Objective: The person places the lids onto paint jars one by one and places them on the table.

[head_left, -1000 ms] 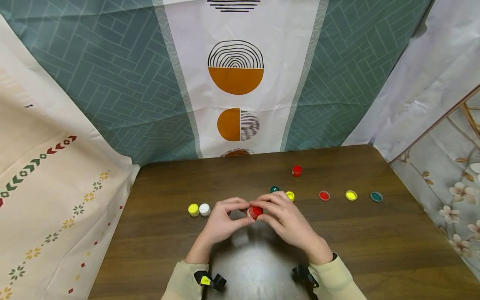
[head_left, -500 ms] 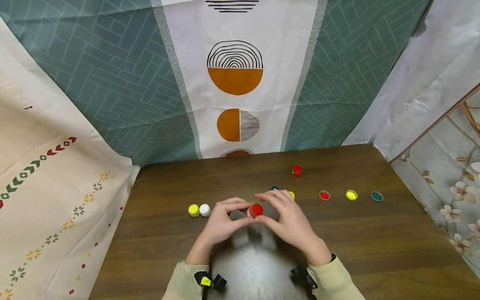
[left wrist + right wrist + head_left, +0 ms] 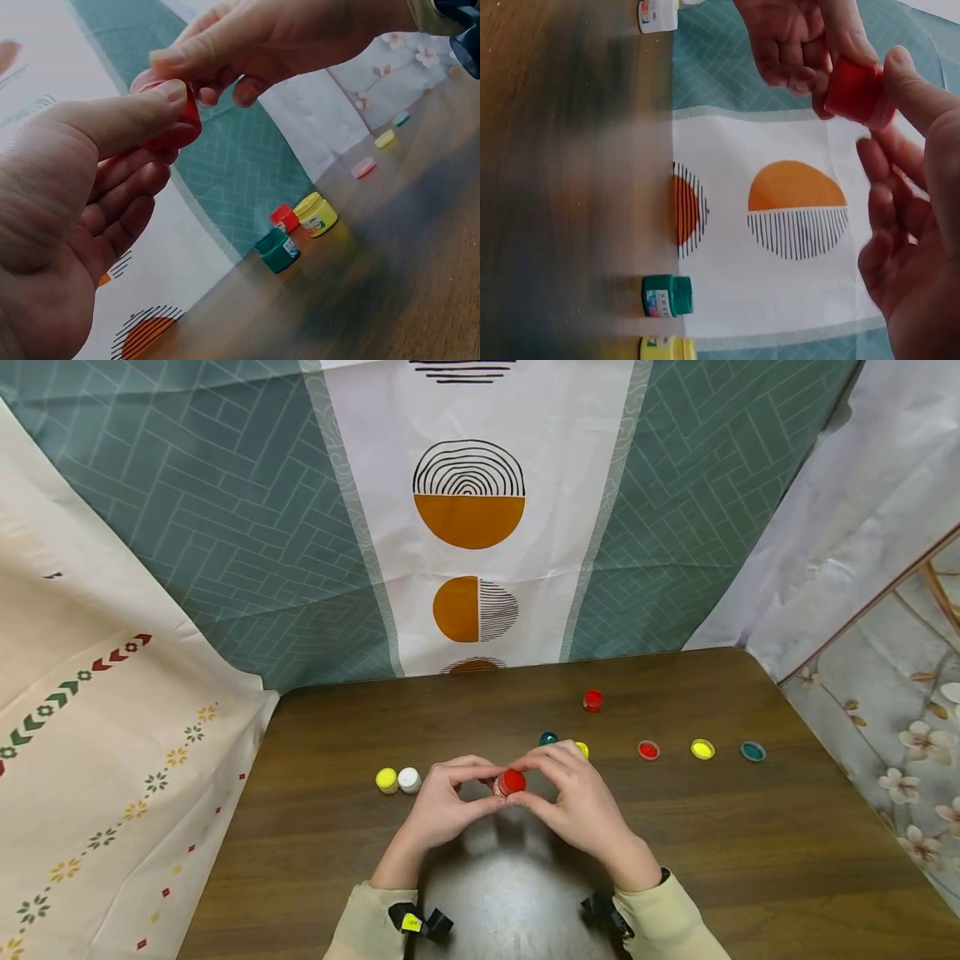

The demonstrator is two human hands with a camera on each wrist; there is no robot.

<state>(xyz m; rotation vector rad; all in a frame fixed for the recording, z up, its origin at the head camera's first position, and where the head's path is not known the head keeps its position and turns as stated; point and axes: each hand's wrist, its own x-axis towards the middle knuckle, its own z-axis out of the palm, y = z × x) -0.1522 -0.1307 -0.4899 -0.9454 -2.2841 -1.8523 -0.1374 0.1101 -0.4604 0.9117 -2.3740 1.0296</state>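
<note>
Both hands meet at a small red paint jar (image 3: 512,782) above the table's front middle. The left hand (image 3: 448,803) grips the jar's body between thumb and fingers. Opposite it, the right hand (image 3: 581,802) pinches the lid end with thumb and fingertips. In the left wrist view the jar (image 3: 174,136) is partly covered by the left thumb and right fingers. The right wrist view shows the red jar body (image 3: 853,90) tilted between the two hands.
Behind the hands on the wooden table stand a green jar (image 3: 278,252), a yellow jar (image 3: 316,214) and another red jar (image 3: 593,701). Red (image 3: 648,750), yellow (image 3: 702,749) and teal (image 3: 753,752) lids lie at right. Yellow-topped (image 3: 387,780) and white-topped (image 3: 409,779) jars stand at left.
The right fingers lifted off the jar's lid half a second ago and are back against it now. The left hand keeps its grip, and the jar stays in place.
</note>
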